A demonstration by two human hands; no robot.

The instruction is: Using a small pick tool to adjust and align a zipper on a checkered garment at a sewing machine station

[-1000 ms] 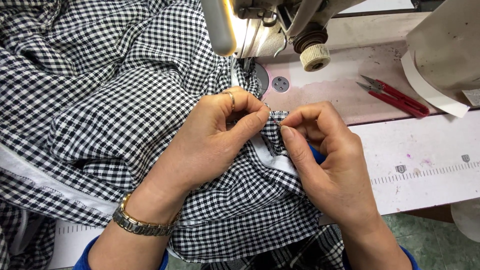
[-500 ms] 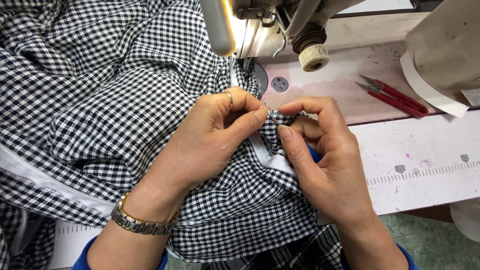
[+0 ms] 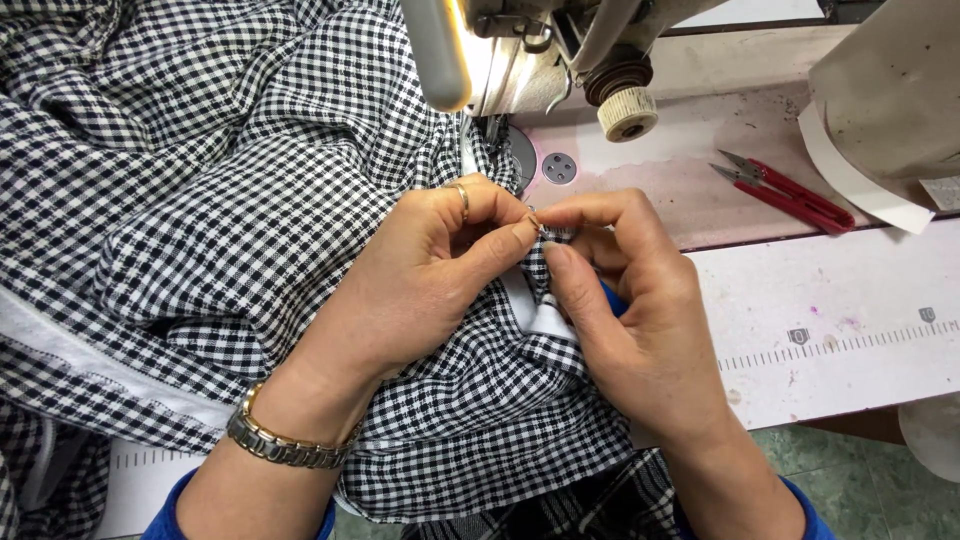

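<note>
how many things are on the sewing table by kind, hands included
hands: 2, left hand and right hand, both pinching the checked fabric
checked fabric: 1
red thread snips: 1
sewing machine: 1
wristwatch: 1
ring: 1
total: 7

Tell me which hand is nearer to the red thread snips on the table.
Right. The right hand pinches the checked fabric just left of and below the red thread snips, untouching. The left hand lies farther left, beyond the right.
</note>
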